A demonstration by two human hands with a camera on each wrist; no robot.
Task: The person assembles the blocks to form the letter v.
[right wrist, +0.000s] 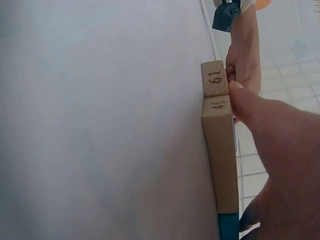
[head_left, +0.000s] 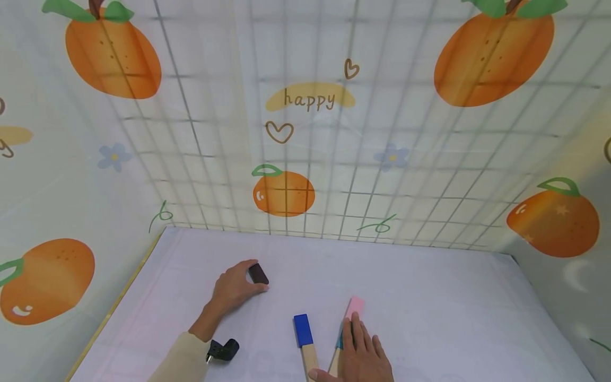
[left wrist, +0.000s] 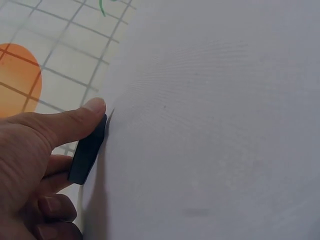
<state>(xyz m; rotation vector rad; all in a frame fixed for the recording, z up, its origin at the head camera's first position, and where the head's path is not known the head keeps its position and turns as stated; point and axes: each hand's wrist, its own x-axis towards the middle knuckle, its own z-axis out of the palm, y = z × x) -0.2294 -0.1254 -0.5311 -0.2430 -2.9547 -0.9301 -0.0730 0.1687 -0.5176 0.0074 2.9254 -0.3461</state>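
Note:
My left hand grips a small dark rectangular block between thumb and fingers, at the left of the white table. In the left wrist view the dark block stands tilted against the cloth. My right hand lies with fingers extended over a pink piece and a teal-and-wood block. Its thumb touches the bare end of a wooden block with a blue half. In the right wrist view, wooden ends marked 61 and 46 sit side by side near the thumb. My palm hides part of the blocks.
A white cloth covers the table. Behind and at both sides hangs a curtain printed with oranges, with a wire grid showing through. A black wrist-worn device sits by the left sleeve.

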